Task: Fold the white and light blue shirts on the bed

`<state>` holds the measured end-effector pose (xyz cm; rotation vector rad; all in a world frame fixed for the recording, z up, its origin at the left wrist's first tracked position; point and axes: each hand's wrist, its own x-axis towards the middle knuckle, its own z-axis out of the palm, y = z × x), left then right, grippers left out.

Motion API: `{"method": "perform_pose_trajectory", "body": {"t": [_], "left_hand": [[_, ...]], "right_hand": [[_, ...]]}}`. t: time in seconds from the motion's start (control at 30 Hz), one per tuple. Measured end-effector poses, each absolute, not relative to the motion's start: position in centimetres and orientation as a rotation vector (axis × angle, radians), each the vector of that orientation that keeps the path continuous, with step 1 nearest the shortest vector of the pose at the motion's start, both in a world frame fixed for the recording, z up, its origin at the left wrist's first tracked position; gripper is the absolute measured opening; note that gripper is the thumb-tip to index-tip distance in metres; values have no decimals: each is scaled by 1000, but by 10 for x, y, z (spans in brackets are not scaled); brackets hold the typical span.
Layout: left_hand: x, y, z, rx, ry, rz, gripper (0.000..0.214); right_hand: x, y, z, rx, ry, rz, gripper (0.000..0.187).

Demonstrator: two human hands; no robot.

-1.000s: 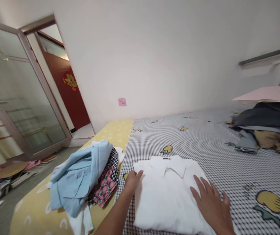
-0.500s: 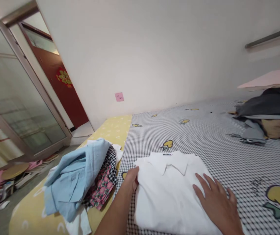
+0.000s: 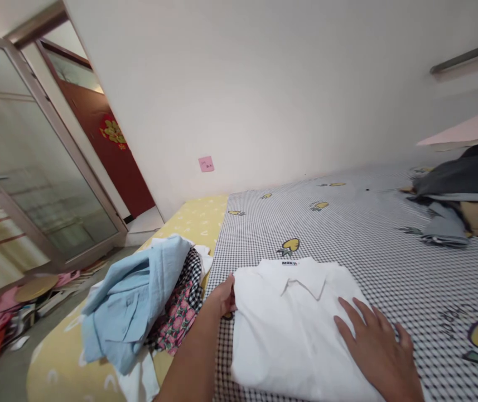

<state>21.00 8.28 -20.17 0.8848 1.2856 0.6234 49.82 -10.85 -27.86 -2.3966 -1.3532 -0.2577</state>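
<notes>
A white collared shirt [image 3: 289, 335] lies folded, front up, on the checked bed cover, its collar pointing away from me and a dark-lettered label inside the neck. At its left edge, my left hand [image 3: 223, 296] has its fingers curled against the fabric near the shoulder, closed on the edge; part of the fingers is hidden. My right hand [image 3: 378, 346] rests flat on the shirt's right side, fingers spread, holding nothing. To the left, nearest my left forearm, is a loose heap with a light blue garment [image 3: 138, 301] on top and a pink flowered cloth [image 3: 178, 321] beneath it.
A checked bed cover [image 3: 272, 223] with yellow fruit prints meets a yellow sheet [image 3: 203, 215] on the left. Dark, grey and brown clothes [image 3: 468, 173] are piled at the far right. Beyond stands a wall with a pink note [image 3: 206, 163]; a glass door [image 3: 50, 151] is at left.
My view has shifted slightly, moving the scene a little to the right. Both hands stay at the shirt; the left one has moved slightly up along its edge.
</notes>
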Motion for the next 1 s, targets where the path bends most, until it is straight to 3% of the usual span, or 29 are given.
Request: {"method": "perform_pose_trajectory", "body": {"t": [0.23, 0.4, 0.6, 0.87, 1.0], "left_hand": [[172, 3, -201, 930, 1167, 610, 56], [158, -37, -213, 1098, 1347, 698, 82], [176, 23, -201, 1204, 1557, 877, 32], [243, 82, -188, 1228, 1515, 965, 15], [246, 76, -197, 1070, 1447, 983, 27]], "right_hand": [[497, -108, -277, -2421, -1366, -256, 63], [495, -109, -275, -2474, -1365, -285, 61], [498, -108, -280, -2457, -1388, -299, 63], [500, -104, -287, -2422, -1346, -311, 62], [498, -105, -284, -2425, -1355, -327, 61]]}}
